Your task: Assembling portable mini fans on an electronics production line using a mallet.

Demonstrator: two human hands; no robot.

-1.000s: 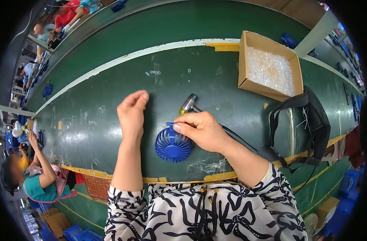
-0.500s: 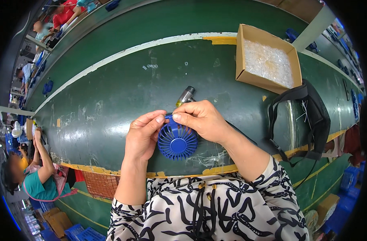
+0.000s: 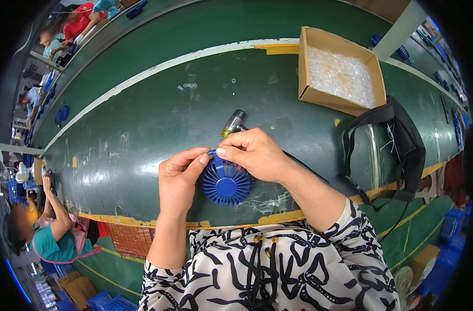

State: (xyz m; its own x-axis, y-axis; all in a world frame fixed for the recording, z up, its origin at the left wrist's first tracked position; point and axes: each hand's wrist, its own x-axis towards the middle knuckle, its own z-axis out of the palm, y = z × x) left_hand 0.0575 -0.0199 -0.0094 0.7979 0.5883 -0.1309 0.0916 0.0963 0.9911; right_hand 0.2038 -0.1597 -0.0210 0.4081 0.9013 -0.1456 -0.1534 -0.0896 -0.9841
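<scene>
A round blue fan grille (image 3: 226,187) with radial slats hangs from my fingers above the bench's near edge. My left hand (image 3: 182,179) pinches at the grille's top, thumb against fingertips. Right beside it, my right hand (image 3: 252,154) also pinches that top part, its thumb lying over the blue edge. Whatever small piece may be between the fingertips is hidden. Just beyond my right hand lies a dark hammer-like tool (image 3: 234,122) with a yellowish end; its handle runs under my right forearm.
A cardboard box (image 3: 326,102) of small clear plastic pieces stands at the far right. Near it lies a black bag with straps (image 3: 407,150). Several clear bits (image 3: 189,86) lie on the green bench. At the left, a co-worker in a teal sleeve (image 3: 47,241) sits at the bench.
Both hands and the blue grille shift slightly left in the picture, as does the whole scene. My fingertips stay pinched at the grille's top. The co-worker's arm at the left has moved a little.
</scene>
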